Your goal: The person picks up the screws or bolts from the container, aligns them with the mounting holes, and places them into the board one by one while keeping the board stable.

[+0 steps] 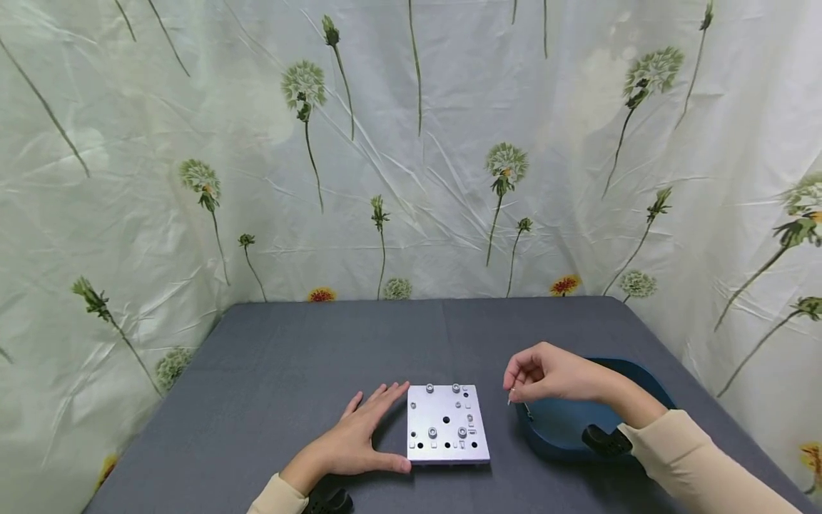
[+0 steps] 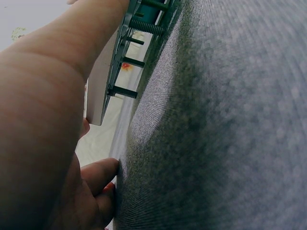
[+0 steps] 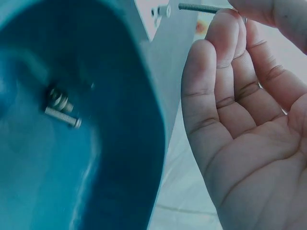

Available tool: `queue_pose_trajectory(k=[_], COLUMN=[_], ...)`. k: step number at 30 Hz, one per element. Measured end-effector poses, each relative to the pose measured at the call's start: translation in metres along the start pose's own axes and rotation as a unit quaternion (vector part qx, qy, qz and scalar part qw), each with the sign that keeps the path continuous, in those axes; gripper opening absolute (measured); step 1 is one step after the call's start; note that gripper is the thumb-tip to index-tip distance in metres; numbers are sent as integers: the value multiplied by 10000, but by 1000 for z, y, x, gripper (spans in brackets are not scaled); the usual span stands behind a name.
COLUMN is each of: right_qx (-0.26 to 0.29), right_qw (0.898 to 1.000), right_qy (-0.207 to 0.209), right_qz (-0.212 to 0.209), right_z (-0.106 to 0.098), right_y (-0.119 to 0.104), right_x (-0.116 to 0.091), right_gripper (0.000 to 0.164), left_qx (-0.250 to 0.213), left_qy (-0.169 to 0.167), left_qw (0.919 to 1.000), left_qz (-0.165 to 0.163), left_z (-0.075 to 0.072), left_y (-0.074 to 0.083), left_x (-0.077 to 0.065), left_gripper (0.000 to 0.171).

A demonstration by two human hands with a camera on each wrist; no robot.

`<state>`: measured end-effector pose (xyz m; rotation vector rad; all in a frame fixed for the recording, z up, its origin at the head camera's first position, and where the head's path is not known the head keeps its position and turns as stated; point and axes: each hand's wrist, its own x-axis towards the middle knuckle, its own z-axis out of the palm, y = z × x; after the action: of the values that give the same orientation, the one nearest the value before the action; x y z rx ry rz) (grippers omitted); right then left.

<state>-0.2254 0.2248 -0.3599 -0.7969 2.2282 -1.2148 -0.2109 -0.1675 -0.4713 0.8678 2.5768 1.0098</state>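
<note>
A silver metal plate [image 1: 424,410] with holes and several socket-head screws [image 1: 433,432] in it stands on the table. My left hand [image 1: 349,441] has its fingers spread, with thumb and forefinger touching the plate's left edge. In the left wrist view, screw shanks [image 2: 125,92] stick out from the plate's underside. Between thumb and fingertips my right hand [image 1: 559,373] pinches a thin threaded screw [image 3: 199,7], above the near-left rim of a blue bin. Its head is hidden by the fingers.
The blue bin [image 1: 546,448] stands right of the plate, under my right forearm. Inside it lie a loose screw [image 3: 62,117] and other small metal parts [image 3: 58,99]. A flowered curtain [image 1: 411,178] hangs behind the grey table [image 1: 308,343].
</note>
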Motion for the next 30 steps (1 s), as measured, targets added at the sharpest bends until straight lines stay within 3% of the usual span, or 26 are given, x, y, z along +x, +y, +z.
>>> queue_pose_trajectory(k=[13,30], right_qx=[-66,-743], right_qw=[9996,9965], right_qy=[-237,-366], right_qz=[-132,-147], right_z=[25,56], right_y=[-16,-20], right_x=[11,26], right_gripper=[14,6], left_qx=[81,30], left_qy=[50,4], left_qw=[9999,10000], left_qz=[62,-29], left_z=[0,1], left_y=[-2,-2], left_x=[1,0], left_gripper=[118,118])
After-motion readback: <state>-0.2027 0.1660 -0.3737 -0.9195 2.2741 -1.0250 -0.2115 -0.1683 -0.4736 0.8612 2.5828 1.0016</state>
